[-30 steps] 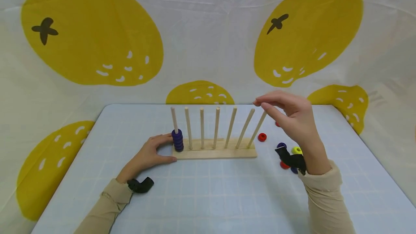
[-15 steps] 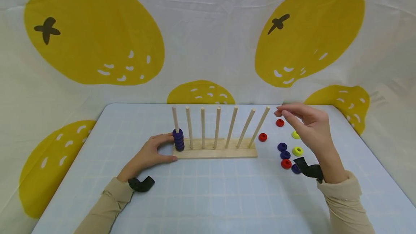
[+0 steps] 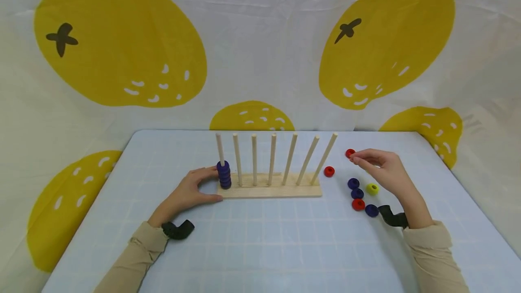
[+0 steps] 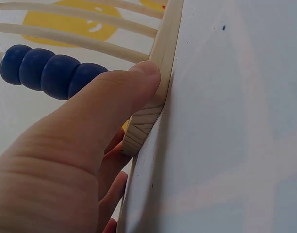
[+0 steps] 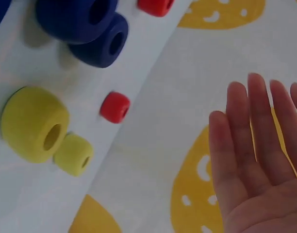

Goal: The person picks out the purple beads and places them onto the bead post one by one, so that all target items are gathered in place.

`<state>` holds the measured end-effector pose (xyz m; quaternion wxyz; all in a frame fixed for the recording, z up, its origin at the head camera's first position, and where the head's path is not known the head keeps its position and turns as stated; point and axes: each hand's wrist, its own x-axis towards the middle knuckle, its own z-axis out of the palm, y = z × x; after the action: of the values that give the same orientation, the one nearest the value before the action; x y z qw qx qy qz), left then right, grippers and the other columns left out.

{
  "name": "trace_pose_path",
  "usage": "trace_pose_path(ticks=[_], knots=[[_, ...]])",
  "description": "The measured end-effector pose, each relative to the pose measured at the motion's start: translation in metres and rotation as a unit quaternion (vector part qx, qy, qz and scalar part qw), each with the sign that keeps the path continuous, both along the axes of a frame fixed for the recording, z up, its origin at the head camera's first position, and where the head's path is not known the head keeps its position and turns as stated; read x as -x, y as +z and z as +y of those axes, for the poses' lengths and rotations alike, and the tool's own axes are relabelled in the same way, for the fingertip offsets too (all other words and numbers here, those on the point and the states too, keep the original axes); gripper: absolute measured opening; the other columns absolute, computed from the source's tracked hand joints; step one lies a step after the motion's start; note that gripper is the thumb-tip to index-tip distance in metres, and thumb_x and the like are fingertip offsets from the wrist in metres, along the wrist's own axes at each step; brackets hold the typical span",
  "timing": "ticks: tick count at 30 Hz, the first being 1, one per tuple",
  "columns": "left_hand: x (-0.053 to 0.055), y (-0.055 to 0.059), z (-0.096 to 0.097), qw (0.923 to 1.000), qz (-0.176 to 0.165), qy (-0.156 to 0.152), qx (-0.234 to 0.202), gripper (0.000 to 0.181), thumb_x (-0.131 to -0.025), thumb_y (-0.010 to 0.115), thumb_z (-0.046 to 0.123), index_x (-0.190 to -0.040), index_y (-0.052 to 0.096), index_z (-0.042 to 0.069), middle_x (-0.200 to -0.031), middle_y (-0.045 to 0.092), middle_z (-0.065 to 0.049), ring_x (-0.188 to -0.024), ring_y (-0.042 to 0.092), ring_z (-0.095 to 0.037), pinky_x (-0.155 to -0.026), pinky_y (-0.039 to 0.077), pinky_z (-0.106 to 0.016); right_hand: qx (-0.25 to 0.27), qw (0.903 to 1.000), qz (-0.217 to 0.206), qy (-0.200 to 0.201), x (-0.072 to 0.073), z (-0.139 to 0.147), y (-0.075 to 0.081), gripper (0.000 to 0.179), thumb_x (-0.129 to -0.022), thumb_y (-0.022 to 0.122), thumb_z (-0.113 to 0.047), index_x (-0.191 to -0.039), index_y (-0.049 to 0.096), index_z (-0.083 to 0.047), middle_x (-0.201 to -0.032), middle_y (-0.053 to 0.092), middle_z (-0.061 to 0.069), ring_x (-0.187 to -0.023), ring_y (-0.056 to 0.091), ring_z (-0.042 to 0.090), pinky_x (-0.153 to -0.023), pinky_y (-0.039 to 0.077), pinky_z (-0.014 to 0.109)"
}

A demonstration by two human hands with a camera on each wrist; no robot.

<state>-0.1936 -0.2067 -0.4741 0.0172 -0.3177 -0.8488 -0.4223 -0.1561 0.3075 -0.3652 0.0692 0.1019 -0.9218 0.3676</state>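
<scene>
A wooden peg stand (image 3: pixel 270 190) carries a row of upright pegs, with several dark blue beads (image 3: pixel 224 175) stacked on its leftmost peg. My left hand (image 3: pixel 185 192) grips the stand's left end; in the left wrist view the thumb (image 4: pixel 139 80) presses the base while the fingers pass behind it. Beyond the stand's right end, my right hand (image 3: pixel 380 166) has its fingertips at a red bead (image 3: pixel 348 153), partly covering it in the head view. Its fingers look straight in the right wrist view, with no bead between them. Whether they touch the red bead is unclear.
Loose beads lie right of the stand: a red one (image 3: pixel 329 171), several blue ones including this bead (image 3: pixel 371 210), another red (image 3: pixel 358 204) and a yellow (image 3: pixel 372 188). A second yellow bead (image 5: pixel 74 154) shows in the right wrist view. A lemon-print curtain (image 3: pixel 260 58) hangs behind the table.
My right hand has moved right from above the rightmost peg, then down to the far red bead. My left hand has stayed on the stand.
</scene>
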Motion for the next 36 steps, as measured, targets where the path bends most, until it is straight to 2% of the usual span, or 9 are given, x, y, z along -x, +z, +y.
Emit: trace_pose_path(ticks=[2,5,7,11,13,15,18,21,36], knots=[[0.000,0.000,0.001,1.0000,0.000,0.001,0.002,0.064,-0.071,0.091,0.033,-0.128,0.067,0.017,-0.138,0.059,-0.002,-0.132,0.050,-0.027,-0.111,0.034,-0.053,-0.013,0.9996,-0.020,0.015,0.004,0.007,-0.006,0.026,-0.100,0.062,-0.022,-0.116,0.070,-0.003,-0.109,0.071,0.013,-0.096,0.065,0.013,-0.080,0.045,0.008],[0.000,0.001,0.002,1.0000,0.001,0.002,0.003,0.064,-0.071,0.091,0.033,-0.128,0.067,0.015,-0.138,0.059,-0.003,-0.132,0.050,-0.028,-0.110,0.034,-0.054,-0.025,0.9963,-0.056,0.061,0.009,0.020,-0.016,0.023,-0.099,0.061,-0.010,-0.119,0.068,-0.001,-0.113,0.070,0.016,-0.102,0.065,0.029,-0.083,0.048,0.012],[0.001,0.001,0.002,1.0000,0.004,0.000,0.002,0.064,-0.071,0.091,0.032,-0.128,0.067,0.015,-0.138,0.059,-0.004,-0.132,0.050,-0.029,-0.110,0.034,-0.054,-0.034,0.9917,-0.079,0.096,0.011,0.027,-0.022,0.023,-0.097,0.060,-0.002,-0.119,0.068,-0.001,-0.115,0.069,0.016,-0.105,0.064,0.032,-0.086,0.051,0.018],[0.001,0.001,0.003,1.0000,0.010,-0.001,0.001,0.064,-0.071,0.092,0.031,-0.128,0.067,0.015,-0.137,0.060,-0.003,-0.132,0.051,-0.028,-0.110,0.035,-0.054,-0.036,0.9820,-0.097,0.159,0.013,0.037,-0.031,0.033,-0.090,0.056,0.012,-0.115,0.071,-0.002,-0.115,0.070,0.012,-0.105,0.064,0.026,-0.090,0.055,0.038],[0.001,0.001,0.003,0.9999,0.016,0.000,0.003,0.064,-0.070,0.092,0.030,-0.127,0.067,0.015,-0.136,0.061,-0.004,-0.131,0.051,-0.029,-0.109,0.035,-0.055,-0.029,0.9778,-0.098,0.183,0.014,0.039,-0.035,0.040,-0.085,0.052,0.018,-0.113,0.072,-0.003,-0.114,0.070,0.011,-0.105,0.064,0.021,-0.091,0.055,0.043],[0.000,0.002,0.003,0.9998,0.021,0.003,0.005,0.064,-0.070,0.092,0.030,-0.126,0.068,0.015,-0.135,0.062,-0.005,-0.130,0.052,-0.030,-0.109,0.036,-0.055,-0.024,0.9742,-0.103,0.199,0.015,0.039,-0.038,0.047,-0.080,0.049,0.022,-0.112,0.073,-0.003,-0.115,0.070,0.011,-0.106,0.063,0.015,-0.091,0.054,0.042],[0.000,0.003,0.003,0.9997,0.025,0.005,0.005,0.064,-0.069,0.093,0.028,-0.126,0.068,0.014,-0.135,0.062,-0.007,-0.130,0.052,-0.032,-0.108,0.035,-0.057,-0.024,0.9719,-0.114,0.205,0.017,0.040,-0.041,0.053,-0.074,0.047,0.023,-0.111,0.073,-0.005,-0.115,0.070,0.010,-0.107,0.061,0.011,-0.092,0.054,0.043],[0.000,0.003,0.003,0.9997,0.023,0.005,0.005,0.064,-0.069,0.093,0.027,-0.126,0.068,0.013,-0.136,0.061,-0.008,-0.130,0.052,-0.033,-0.108,0.035,-0.057,-0.028,0.9719,-0.120,0.200,0.017,0.040,-0.042,0.053,-0.073,0.048,0.022,-0.111,0.073,-0.006,-0.115,0.070,0.009,-0.107,0.061,0.012,-0.093,0.053,0.048],[-0.001,0.002,0.001,0.9997,0.020,0.012,0.013,0.064,-0.069,0.093,0.029,-0.126,0.068,0.013,-0.137,0.060,-0.009,-0.130,0.052,-0.033,-0.108,0.035,-0.057,-0.041,0.9775,-0.121,0.168,0.020,0.034,-0.045,0.043,-0.078,0.052,0.021,-0.105,0.074,-0.004,-0.108,0.070,0.009,-0.101,0.062,0.019,-0.089,0.054,0.050]])
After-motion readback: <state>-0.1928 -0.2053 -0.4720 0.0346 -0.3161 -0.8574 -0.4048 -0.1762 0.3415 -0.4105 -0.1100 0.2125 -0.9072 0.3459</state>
